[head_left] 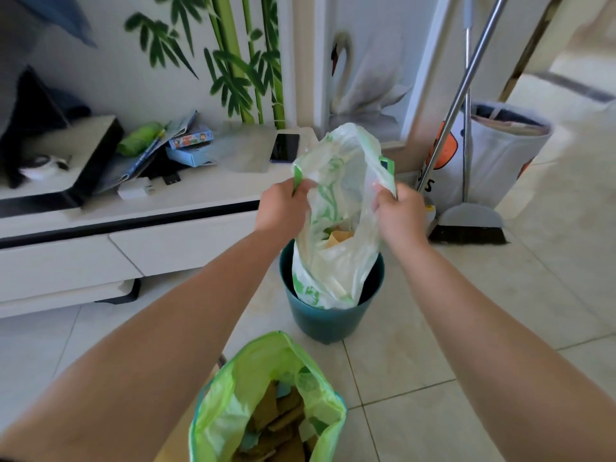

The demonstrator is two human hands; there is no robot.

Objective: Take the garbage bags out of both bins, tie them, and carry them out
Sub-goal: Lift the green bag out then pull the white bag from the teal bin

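Beside a low cabinet (100, 228) on pale floor tiles (433, 345), the left hand (283, 208) and right hand (398, 213) each gripped a handle of the white bag (336, 201), half-raised from the teal bin (320, 318).

Left: cabinet (166, 251) is standing just beside the teal bin (330, 320).
Right: floor (466, 311) is lying open; broom (470, 225) is leaning behind.
Near: green bag (233, 388) is standing close.

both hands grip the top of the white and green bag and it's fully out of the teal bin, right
Not quite: the left hand and right hand do grip the top of the white and green bag, but its lower part sits inside the teal bin, as the head view shows.
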